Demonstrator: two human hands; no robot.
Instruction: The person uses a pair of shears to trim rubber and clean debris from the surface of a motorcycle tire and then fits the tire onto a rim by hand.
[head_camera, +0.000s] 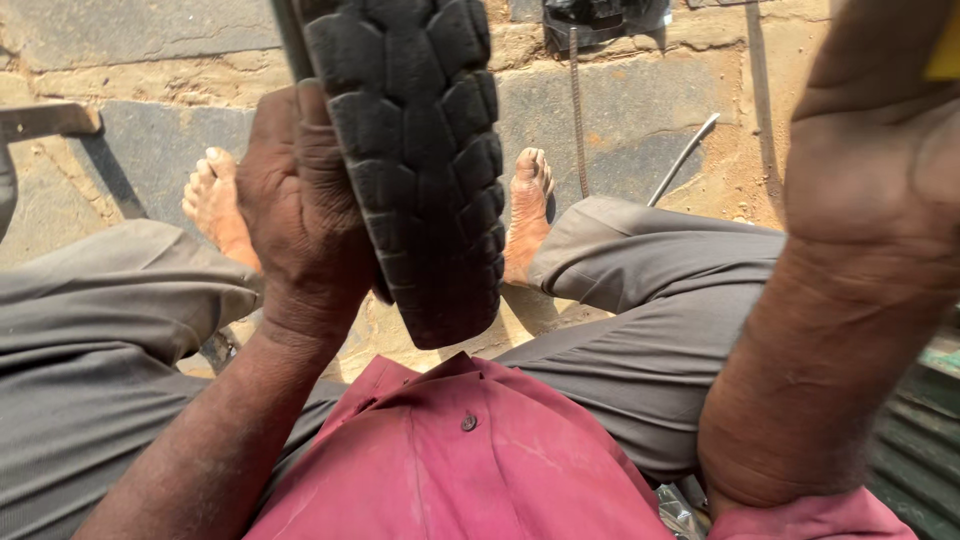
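We steady the black tyre (420, 160) at 12 o'clock; left hand (300, 215) is wrapped round its edge. Right hand (875, 150), raised at 2 o'clock, grip indeterminate. Advice: keep the tyre upright between the knees, wrist firm.

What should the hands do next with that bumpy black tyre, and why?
Probably bring the right hand over to steady the tyre. Only the left hand grips it, at its edge, and the tyre stands upright between the knees, while the right hand is raised off to the side.
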